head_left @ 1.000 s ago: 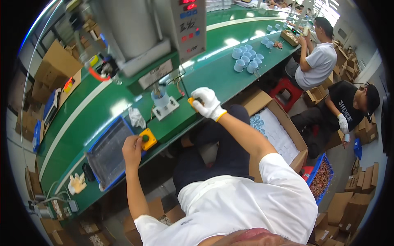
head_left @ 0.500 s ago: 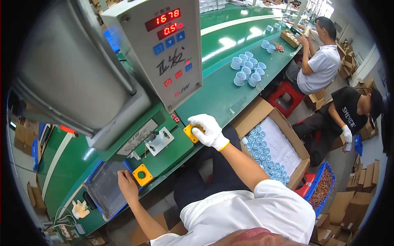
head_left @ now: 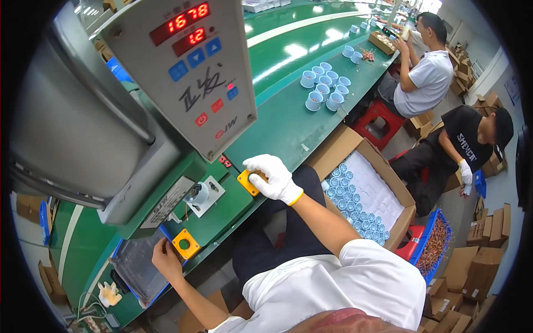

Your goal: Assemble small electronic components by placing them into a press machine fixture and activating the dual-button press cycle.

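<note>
My bare left hand [head_left: 166,260] is beside a yellow button box [head_left: 192,251] with a green button, fingers loosely bent and apart, holding nothing. In a white glove, my right hand [head_left: 276,180] lies over a second yellow button box [head_left: 244,185]; its thumb rests at the button, which it mostly hides, and its fingers reach past the box. Between the two boxes, a light blue cup-shaped part [head_left: 201,194] sits on a white fixture plate [head_left: 214,192] on the green base of a press [head_left: 78,127]. The press head overhangs the part.
A grey control panel [head_left: 194,83] with red digits hangs over the bench. Several light blue cups [head_left: 315,101] stand farther along it. A carton [head_left: 404,200] of blue parts is at my right, a blue-rimmed tray [head_left: 141,269] at my left. Two people [head_left: 425,75] sit beyond.
The whole view has shifted, so the press and bench appear farther left. The lower red digits on the panel have changed. Both hands stay at their button boxes.
</note>
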A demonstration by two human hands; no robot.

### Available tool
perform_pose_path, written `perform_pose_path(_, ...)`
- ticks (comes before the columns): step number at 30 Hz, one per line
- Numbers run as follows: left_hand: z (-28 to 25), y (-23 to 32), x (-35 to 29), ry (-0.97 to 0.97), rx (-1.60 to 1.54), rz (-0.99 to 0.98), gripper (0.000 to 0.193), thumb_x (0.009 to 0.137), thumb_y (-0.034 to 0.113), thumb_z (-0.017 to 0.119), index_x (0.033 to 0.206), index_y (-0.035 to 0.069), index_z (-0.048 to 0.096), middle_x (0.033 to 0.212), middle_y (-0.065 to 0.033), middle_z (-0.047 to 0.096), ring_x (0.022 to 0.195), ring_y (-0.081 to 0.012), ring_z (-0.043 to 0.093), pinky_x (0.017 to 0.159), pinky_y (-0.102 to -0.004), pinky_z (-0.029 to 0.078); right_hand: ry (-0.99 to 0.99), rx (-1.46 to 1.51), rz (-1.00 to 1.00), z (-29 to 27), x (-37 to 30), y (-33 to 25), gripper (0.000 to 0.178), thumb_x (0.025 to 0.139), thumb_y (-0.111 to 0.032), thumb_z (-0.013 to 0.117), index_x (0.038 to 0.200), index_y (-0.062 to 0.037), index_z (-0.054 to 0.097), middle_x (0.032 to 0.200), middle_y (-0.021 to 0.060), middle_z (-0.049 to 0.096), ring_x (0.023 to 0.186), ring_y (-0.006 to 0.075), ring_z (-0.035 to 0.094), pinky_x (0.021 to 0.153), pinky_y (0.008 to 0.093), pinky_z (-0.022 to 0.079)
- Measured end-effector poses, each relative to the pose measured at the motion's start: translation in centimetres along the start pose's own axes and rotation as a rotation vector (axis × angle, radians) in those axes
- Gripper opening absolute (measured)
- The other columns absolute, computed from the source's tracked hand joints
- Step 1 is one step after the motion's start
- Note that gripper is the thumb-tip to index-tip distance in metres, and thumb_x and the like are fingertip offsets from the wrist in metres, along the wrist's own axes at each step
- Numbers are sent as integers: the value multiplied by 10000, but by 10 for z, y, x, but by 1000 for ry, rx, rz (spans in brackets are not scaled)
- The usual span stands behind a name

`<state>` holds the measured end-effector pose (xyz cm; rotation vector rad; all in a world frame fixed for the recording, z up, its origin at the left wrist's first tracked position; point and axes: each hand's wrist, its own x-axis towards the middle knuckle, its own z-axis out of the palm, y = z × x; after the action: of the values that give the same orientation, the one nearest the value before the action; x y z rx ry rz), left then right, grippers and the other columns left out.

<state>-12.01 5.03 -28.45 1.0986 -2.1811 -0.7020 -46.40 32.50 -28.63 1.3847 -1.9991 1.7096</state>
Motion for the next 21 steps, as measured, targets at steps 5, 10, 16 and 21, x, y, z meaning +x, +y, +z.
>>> perform_pose_path(5, 1, -7, 0, -14, -48, -65, 189, 1009, -11, 694, 1169, -69, 777, 1018, -191, 809, 893, -244, 782, 856, -365, 598, -3, 0, 5, -1, 1, -2, 177, 904, -128, 757, 1058, -46, 728, 1143, 178, 795, 1023, 393, 748, 935, 476, 602)
perform_pose_path(10, 0, -3, 0, -39, 52, -21, 175, 1010, 10, 705, 1147, -78, 770, 1005, -211, 793, 881, -292, 781, 842, -382, 594, -29, -70, 90, 2, 10, -12, 204, 893, -173, 783, 1053, -53, 738, 1065, 176, 783, 1011, 392, 746, 922, 468, 602)
perform_pose_path(16, -1, -4, -3, -28, 31, 22, 170, 1018, 22, 700, 1136, -81, 767, 994, -216, 785, 874, -310, 779, 836, -389, 594, -127, 39, 139, 50, 77, -125, 562, 827, -292, 920, 1267, -37, 681, 1048, 184, 747, 939, 369, 737, 881, 512, 595)
perform_pose_path(21, 0, 2, -2, -26, 45, 35, 170, 1018, 30, 707, 1132, -82, 767, 985, -212, 784, 869, -307, 781, 832, -387, 594, -73, 299, 224, 89, 87, -129, 494, 756, -231, 926, 1145, -30, 698, 922, 147, 723, 843, 301, 738, 778, 471, 599)
